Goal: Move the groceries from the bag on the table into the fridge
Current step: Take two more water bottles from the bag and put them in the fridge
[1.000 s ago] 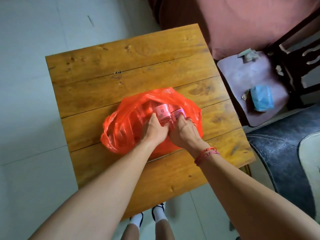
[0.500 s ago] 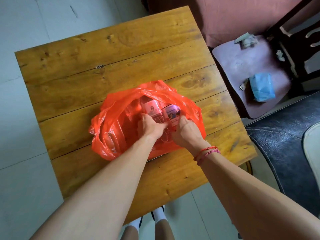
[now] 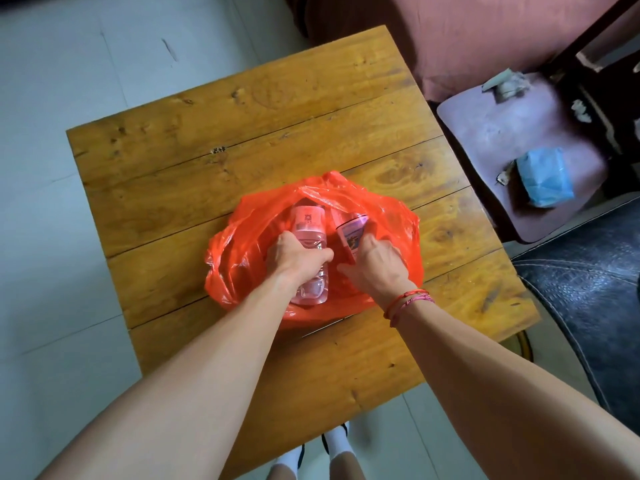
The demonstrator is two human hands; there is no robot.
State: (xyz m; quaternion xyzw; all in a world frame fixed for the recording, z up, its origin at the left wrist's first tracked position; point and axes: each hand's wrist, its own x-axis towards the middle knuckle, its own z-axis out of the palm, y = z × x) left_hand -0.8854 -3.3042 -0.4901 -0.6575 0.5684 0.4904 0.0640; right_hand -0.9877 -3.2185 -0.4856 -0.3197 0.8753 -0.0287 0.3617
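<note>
Head view: inside the orange bag on the table, a clear bottle is being clasped by the left hand. A labelled bottle, just right of that hand, is being clasped by the right hand, seemingly so both can be lifted out together.

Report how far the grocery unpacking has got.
Done: the orange bag lies open on the table. In hand: the left hand grips a clear bottle and the right hand holds a purple-labelled bottle, both inside the bag. Left: lift both out and carry them to the fridge, which is not in view; nothing shows as put away.
</note>
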